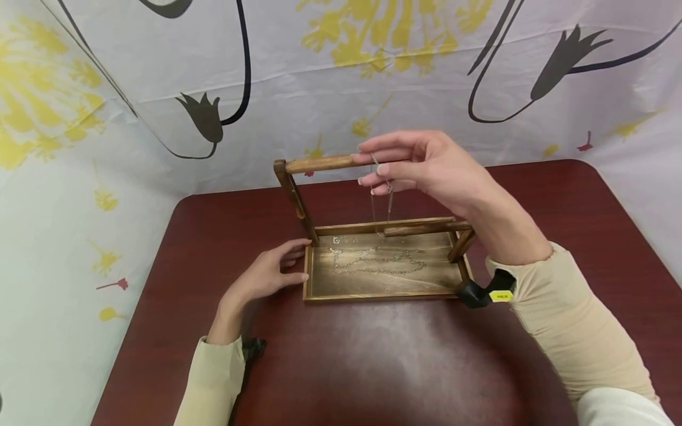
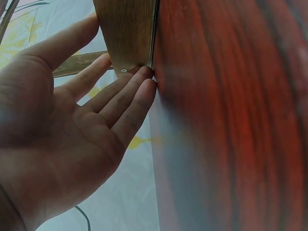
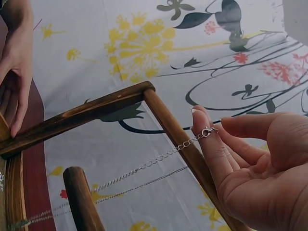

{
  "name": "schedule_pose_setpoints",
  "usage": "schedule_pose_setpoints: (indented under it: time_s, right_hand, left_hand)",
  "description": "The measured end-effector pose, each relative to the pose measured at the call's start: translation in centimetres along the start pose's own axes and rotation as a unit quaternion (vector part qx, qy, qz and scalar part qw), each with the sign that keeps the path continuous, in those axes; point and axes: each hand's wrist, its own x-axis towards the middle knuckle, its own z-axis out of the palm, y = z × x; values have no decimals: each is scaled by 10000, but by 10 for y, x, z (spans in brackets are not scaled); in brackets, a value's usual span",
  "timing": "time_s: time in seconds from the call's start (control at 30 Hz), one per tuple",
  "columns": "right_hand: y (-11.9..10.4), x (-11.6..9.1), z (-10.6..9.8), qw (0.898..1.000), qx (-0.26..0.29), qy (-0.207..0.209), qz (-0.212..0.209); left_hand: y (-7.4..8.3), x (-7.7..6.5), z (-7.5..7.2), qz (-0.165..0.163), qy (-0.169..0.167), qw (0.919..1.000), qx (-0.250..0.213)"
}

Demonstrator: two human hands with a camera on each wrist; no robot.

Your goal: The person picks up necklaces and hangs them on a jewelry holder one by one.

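My right hand point(image 1: 426, 163) holds a thin silver chain necklace point(image 3: 162, 156) at the upper bar point(image 1: 319, 164) of a wooden jewelry stand. The clasp end lies at the fingertips, and the rest hangs in a loop behind the bar towards the tray base point(image 1: 383, 297). My left hand point(image 1: 266, 275) rests against the tray's left end, thumb at the near part and fingers further back. In the left wrist view its fingers are extended along the wooden end point(image 2: 127, 33). Another chain point(image 1: 380, 271) lies spread on the tray floor.
A shorter, lower wooden bar point(image 1: 421, 228) juts in from the stand's right post, close to my right forearm. Small silver pieces point(image 1: 337, 240) lie along the tray's back. The dark red table point(image 1: 394, 355) meets a flower-patterned cloth point(image 1: 298, 106) behind.
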Motion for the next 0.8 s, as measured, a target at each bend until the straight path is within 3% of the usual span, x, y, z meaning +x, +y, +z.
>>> schedule_pose_setpoints:
  time_s: [0.33, 0.8]
  right_hand:
    - [0, 0, 8, 9999, -97, -51, 10]
    - [5, -1, 14, 9987, 135, -442, -193]
  left_hand:
    - [1, 7, 1, 93, -25, 10000, 7]
    - [2, 10, 2, 280, -13, 9996, -89]
